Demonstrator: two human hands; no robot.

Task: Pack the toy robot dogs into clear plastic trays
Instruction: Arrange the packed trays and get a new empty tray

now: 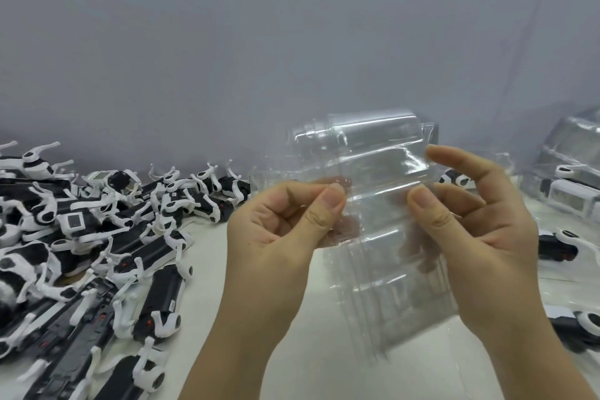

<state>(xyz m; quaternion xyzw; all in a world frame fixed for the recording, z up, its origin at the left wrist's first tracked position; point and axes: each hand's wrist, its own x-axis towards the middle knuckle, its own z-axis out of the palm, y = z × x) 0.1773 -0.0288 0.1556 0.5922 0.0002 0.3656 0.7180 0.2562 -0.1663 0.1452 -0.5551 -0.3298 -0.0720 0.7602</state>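
Two bare hands hold a clear plastic tray (383, 153) upright above a white table (324, 360), in front of a grey wall (292, 42). The tray is transparent and glossy, moulded with a rounded, bottle-like hump at its top and stepped ridges running across it below. Several layered lines show along its lower edge, so it cannot be told whether this is one tray or a few nested together.

The left hand (285, 224) pinches the tray's left edge between thumb and forefinger, its other fingers curled into the palm. The right hand (474, 224) grips the right side, thumb pressed on the near face and fingers showing blurred through the plastic behind it, the forefinger raised beside the upper right edge. The tray hangs between the two hands, its top rising above the fingertips and its bottom reaching down past the wrists, clear of the table.

To the left, a tangled pile of black-and-white toy robot dogs (97, 237) lies on the table. At the far right, filled trays (571, 185) with dogs inside sit near the edge of the picture.
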